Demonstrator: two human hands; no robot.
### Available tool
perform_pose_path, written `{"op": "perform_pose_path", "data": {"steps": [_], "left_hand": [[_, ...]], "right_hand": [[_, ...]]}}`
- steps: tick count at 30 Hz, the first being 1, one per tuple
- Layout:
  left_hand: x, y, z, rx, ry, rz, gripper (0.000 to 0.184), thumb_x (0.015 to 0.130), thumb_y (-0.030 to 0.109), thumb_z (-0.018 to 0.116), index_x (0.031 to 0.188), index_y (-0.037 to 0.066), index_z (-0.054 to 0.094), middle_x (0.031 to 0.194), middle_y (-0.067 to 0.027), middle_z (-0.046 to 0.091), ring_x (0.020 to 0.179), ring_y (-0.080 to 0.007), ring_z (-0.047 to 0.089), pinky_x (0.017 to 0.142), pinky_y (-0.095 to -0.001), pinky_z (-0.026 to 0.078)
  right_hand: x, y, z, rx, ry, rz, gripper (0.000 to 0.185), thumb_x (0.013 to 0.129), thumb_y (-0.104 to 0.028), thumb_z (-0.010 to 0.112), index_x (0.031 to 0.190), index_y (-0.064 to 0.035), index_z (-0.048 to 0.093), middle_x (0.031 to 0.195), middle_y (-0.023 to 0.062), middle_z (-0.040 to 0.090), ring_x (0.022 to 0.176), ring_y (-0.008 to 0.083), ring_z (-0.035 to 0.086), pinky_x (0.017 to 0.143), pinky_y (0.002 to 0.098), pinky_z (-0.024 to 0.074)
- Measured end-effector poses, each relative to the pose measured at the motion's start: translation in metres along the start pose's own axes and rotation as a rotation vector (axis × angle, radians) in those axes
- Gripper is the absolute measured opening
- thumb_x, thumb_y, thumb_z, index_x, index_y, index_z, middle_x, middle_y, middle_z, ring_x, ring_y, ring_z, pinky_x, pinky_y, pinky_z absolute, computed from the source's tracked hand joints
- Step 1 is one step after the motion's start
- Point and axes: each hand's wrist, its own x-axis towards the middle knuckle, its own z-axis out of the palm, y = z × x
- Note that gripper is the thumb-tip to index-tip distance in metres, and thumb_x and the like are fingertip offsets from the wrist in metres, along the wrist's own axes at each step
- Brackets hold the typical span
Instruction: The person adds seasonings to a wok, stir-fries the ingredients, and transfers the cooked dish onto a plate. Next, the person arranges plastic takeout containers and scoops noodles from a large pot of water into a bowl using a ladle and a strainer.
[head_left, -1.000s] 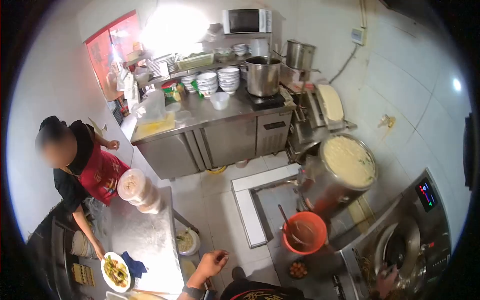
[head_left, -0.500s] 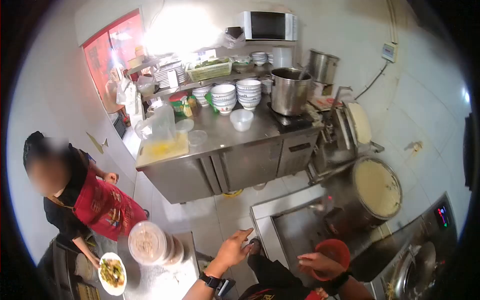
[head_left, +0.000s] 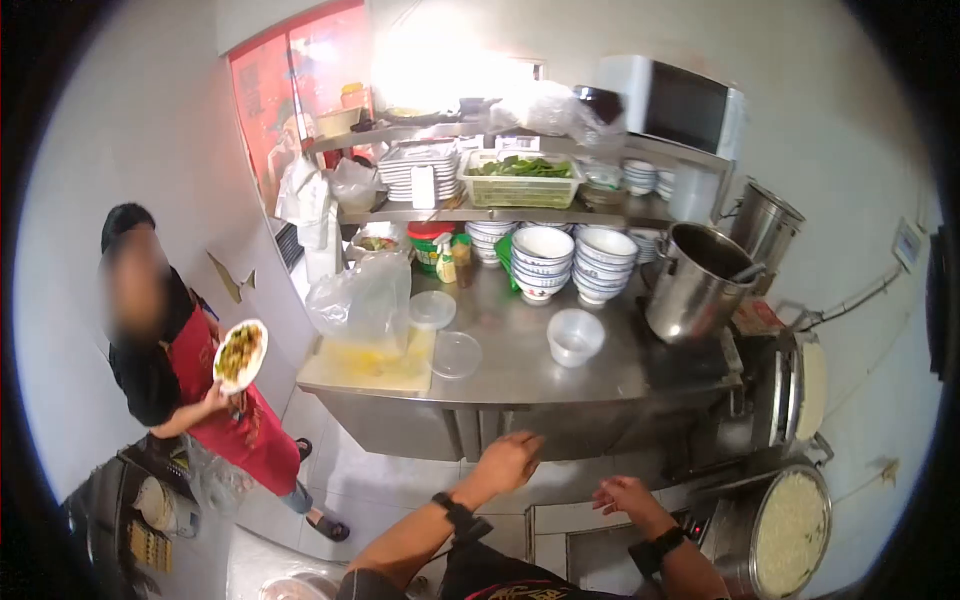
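In the head view, the left hand (head_left: 505,463) is over the front of the steel counter (head_left: 520,372), its fingers loosely extended and apart. Whether it touches the front is hard to tell. The right hand (head_left: 622,497) is lower and well apart from it, half open, fingers loosely bent and spread. Each wrist wears a dark band.

The tub (head_left: 575,338) sits on the counter, beyond both hands and near the front edge. It is round, whitish and translucent, upright and open at the top, with a thin rim and walls that narrow toward the base.

The counter is grey, with a dull shine and bright patches of reflected light. To the left of the tub, two clear round lids lie flat near a pale board (head_left: 408,368) with a yellow patch, partly covered by a crumpled clear bag (head_left: 368,300). Behind the tub stand stacks of white bowls (head_left: 543,262) with blue patterns. On its right is a tall steel pot (head_left: 695,292), dark inside, with a handle sticking out.

At the far left, a person (head_left: 190,345) in a red apron holds up a white plate (head_left: 256,374) of mixed green, brown and orange food.
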Motion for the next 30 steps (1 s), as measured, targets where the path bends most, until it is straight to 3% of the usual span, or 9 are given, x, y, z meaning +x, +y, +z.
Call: {"op": "perform_pose_path", "data": {"steps": [11, 14, 16, 19, 23, 25, 26, 29, 30], "left_hand": [[0.279, -0.169, 0.103, 0.285, -0.048, 0.192, 0.053, 0.080, 0.015, 0.061, 0.129, -0.001, 0.050, 0.135, -0.0187, 0.048, 0.132, -0.0334, 0.040, 0.112, -0.0473, 0.028], [0.307, -0.205, 0.122, 0.391, 0.153, 0.292, 0.033, 0.081, 0.013, 0.057, 0.111, 0.000, 0.062, 0.109, -0.0182, 0.063, 0.112, -0.0331, 0.056, 0.109, -0.0452, 0.032], [0.315, -0.220, 0.130, 0.369, -0.378, 0.254, 0.024, 0.081, 0.017, 0.059, 0.100, 0.004, 0.064, 0.091, -0.0142, 0.067, 0.093, -0.0313, 0.063, 0.103, -0.0459, 0.038], [0.301, -0.241, 0.139, 0.192, -0.236, 0.303, 0.014, 0.083, 0.021, 0.061, 0.088, 0.008, 0.064, 0.081, -0.0102, 0.067, 0.079, -0.0283, 0.065, 0.095, -0.0478, 0.042], [0.278, -0.244, 0.082, -0.082, -0.260, 0.159, 0.017, 0.085, 0.025, 0.061, 0.087, 0.008, 0.064, 0.083, -0.0123, 0.067, 0.082, -0.0290, 0.065, 0.082, -0.0475, 0.047], [0.269, -0.249, 0.070, -0.322, -0.320, -0.045, 0.021, 0.088, 0.028, 0.061, 0.090, 0.008, 0.063, 0.081, -0.0140, 0.064, 0.084, -0.0326, 0.063, 0.075, -0.0452, 0.049], [0.263, -0.253, 0.067, -0.327, -0.325, -0.052, 0.021, 0.088, 0.028, 0.061, 0.090, 0.008, 0.063, 0.081, -0.0140, 0.064, 0.084, -0.0326, 0.063, 0.075, -0.0452, 0.049], [0.249, -0.263, 0.049, -0.440, -0.065, 0.075, 0.026, 0.091, 0.032, 0.057, 0.091, 0.005, 0.060, 0.079, -0.0180, 0.061, 0.082, -0.0373, 0.061, 0.067, -0.0452, 0.047], [0.245, -0.259, 0.029, -0.517, -0.043, -0.087, 0.028, 0.093, 0.031, 0.055, 0.088, 0.004, 0.058, 0.077, -0.0188, 0.059, 0.078, -0.0380, 0.060, 0.066, -0.0451, 0.046]], "right_hand": [[0.181, -0.100, -0.013, -0.002, 0.200, 0.016, 0.039, 0.090, -0.015, 0.060, 0.123, 0.0055, 0.051, 0.101, 0.0148, 0.065, 0.083, 0.0226, 0.067, 0.070, 0.0370, 0.0564], [0.231, -0.120, -0.023, -0.037, 0.277, -0.012, 0.032, 0.094, -0.020, 0.058, 0.118, 0.0007, 0.053, 0.094, 0.0092, 0.064, 0.082, 0.0234, 0.066, 0.072, 0.0373, 0.0549], [0.262, -0.129, -0.027, 0.040, 0.287, -0.101, 0.044, 0.093, -0.020, 0.059, 0.130, -0.0003, 0.045, 0.113, 0.0118, 0.058, 0.099, 0.0247, 0.061, 0.079, 0.0396, 0.0545], [0.288, -0.153, -0.019, 0.072, 0.235, -0.193, 0.053, 0.094, -0.021, 0.058, 0.138, -0.0014, 0.036, 0.127, 0.0120, 0.048, 0.113, 0.0265, 0.053, 0.087, 0.0423, 0.0519], [0.322, -0.171, 0.009, 0.190, 0.233, -0.207, 0.054, 0.097, -0.024, 0.054, 0.140, -0.0016, 0.032, 0.129, 0.0118, 0.047, 0.120, 0.0260, 0.048, 0.096, 0.0421, 0.0466], [0.342, -0.167, 0.013, -0.548, 0.266, -0.532, 0.063, 0.096, -0.025, 0.054, 0.148, -0.0037, 0.025, 0.144, 0.0128, 0.036, 0.126, 0.0234, 0.044, 0.100, 0.0378, 0.0441], [0.352, -0.163, 0.017, -0.547, 0.263, -0.524, 0.063, 0.096, -0.025, 0.054, 0.148, -0.0037, 0.025, 0.144, 0.0128, 0.036, 0.126, 0.0234, 0.044, 0.100, 0.0378, 0.0441], [0.372, -0.177, 0.037, -0.343, 0.217, -0.530, 0.063, 0.097, -0.028, 0.052, 0.149, -0.0036, 0.023, 0.144, 0.0131, 0.037, 0.127, 0.0261, 0.044, 0.103, 0.0369, 0.0407], [0.370, -0.187, 0.048, 0.076, 0.094, -0.447, 0.063, 0.097, -0.029, 0.052, 0.148, -0.0031, 0.024, 0.144, 0.0130, 0.038, 0.127, 0.0269, 0.045, 0.103, 0.0376, 0.0405]]}}
